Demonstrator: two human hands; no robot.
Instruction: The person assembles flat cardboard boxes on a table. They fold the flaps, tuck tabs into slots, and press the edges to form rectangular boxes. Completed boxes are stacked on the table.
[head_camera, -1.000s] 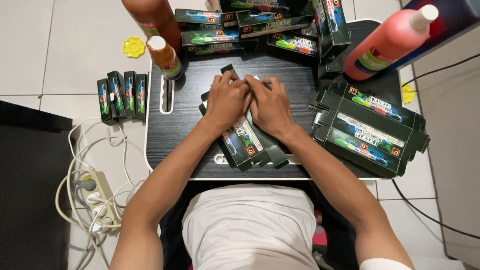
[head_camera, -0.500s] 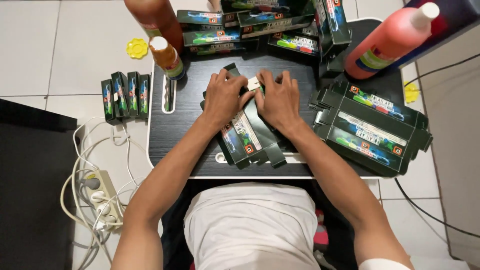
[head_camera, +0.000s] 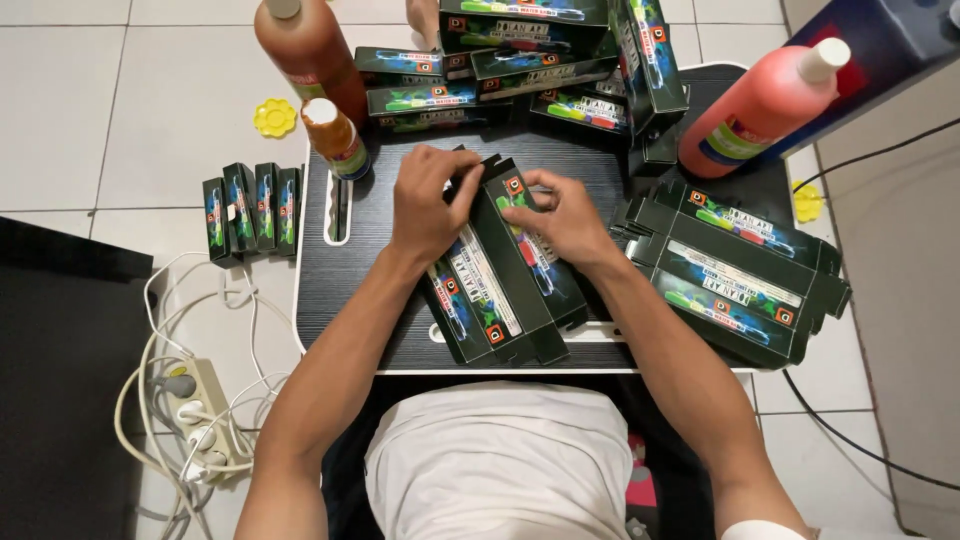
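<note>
Dark green printed cardboard cartons are lying mid-tabletop, long axes running near-to-far; left hand and right hand are both gripping their far ends, fingers curled closed.

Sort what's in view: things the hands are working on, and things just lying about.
In hand:
left hand
right hand
flat dark carton held by both
stack of flat cartons
black lap table

Lying about:
red bottle
brown bottle
small bottle
power strip
yellow caps
</note>
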